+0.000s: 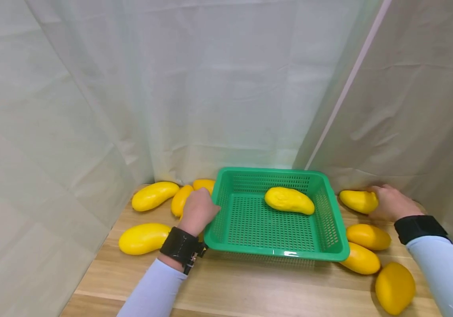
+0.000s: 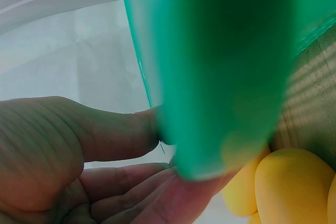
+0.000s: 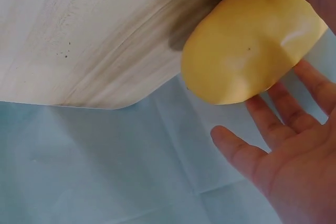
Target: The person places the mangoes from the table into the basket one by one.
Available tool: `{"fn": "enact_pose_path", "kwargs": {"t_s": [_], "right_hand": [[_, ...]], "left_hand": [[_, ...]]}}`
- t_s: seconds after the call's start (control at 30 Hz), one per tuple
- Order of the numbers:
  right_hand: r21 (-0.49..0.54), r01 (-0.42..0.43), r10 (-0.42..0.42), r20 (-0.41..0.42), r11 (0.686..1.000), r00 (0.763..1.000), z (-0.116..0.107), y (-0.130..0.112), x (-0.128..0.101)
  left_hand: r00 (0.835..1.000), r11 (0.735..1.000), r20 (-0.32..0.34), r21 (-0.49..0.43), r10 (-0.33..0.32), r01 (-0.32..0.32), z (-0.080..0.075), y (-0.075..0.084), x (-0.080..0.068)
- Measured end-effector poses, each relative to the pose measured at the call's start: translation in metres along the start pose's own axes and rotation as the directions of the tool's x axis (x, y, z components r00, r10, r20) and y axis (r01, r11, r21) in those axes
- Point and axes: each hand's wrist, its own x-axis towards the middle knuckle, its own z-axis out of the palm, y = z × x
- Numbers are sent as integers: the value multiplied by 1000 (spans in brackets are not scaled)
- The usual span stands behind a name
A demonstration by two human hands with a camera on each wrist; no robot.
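Note:
A green slotted basket stands mid-table with one yellow mango lying inside near its back. My left hand grips the basket's left rim; in the left wrist view the thumb and fingers pinch the blurred green rim. My right hand rests against the right end of another mango lying on the table right of the basket. In the right wrist view that mango lies between the thumb and the straight, spread fingers.
Several loose mangoes lie on the wooden table: some left of the basket, and three to the right. Pale curtains close in the back and both sides.

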Motion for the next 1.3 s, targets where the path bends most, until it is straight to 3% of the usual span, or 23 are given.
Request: {"fn": "enact_pose_path", "kwargs": {"t_s": [0.33,0.97,1.3], "right_hand": [[-10,-11,11,-15,1000,1000,5,3,-3],[35,-29,26,70,999,997,13,4,0],[56,-22,19,52,998,998,15,5,-5]], "left_hand": [[1000,1000,4,10,-2,2,0,0,0],[1000,1000,15,-3,-19,19,-2,1,0],[1000,1000,16,-3,-25,25,0,1,1]]}}
